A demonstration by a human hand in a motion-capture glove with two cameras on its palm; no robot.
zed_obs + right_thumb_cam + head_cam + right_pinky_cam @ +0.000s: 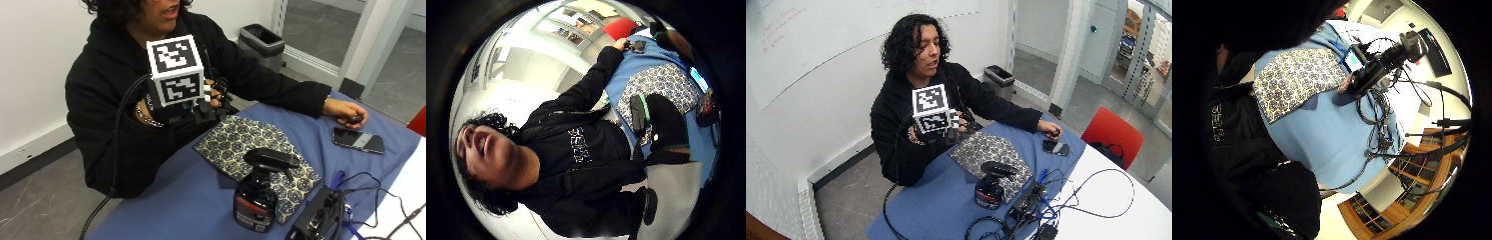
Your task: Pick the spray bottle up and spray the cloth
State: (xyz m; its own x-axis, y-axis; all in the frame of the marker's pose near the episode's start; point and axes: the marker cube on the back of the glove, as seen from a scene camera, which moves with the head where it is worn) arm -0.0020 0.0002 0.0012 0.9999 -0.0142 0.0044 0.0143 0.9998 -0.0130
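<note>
Outside view shows the gloved grip (212, 97) raised near the chest, fingers relaxed, holding nothing; the spray bottle (259, 192) stands untouched beside the cloth (256, 145). Everything remains.

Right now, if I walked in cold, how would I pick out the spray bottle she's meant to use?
Start at the blue-covered table where the person sits. A patterned cloth lies flat on it, and the spray bottle stands upright at the cloth's edge on the side away from the person, beside the cabled black device. It is the only upright thing there: dark, with a black trigger head.
</note>
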